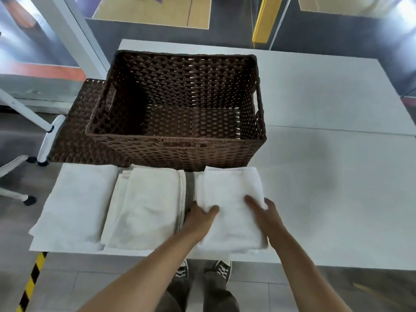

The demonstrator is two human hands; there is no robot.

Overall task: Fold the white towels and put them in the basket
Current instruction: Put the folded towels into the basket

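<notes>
Gripped at both side edges, near the table's front edge: folded white towel, left hand thumb on top, right hand likewise, blurred. Open tabletop rightward. Just behind, brown wicker basket. Leftward, middle towel just beside, far-left towel beyond.

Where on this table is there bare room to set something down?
The table lies bare right of the basket and the right towel stack. The basket is empty. Front left is crowded: left towel, middle towel, that stack.
</notes>
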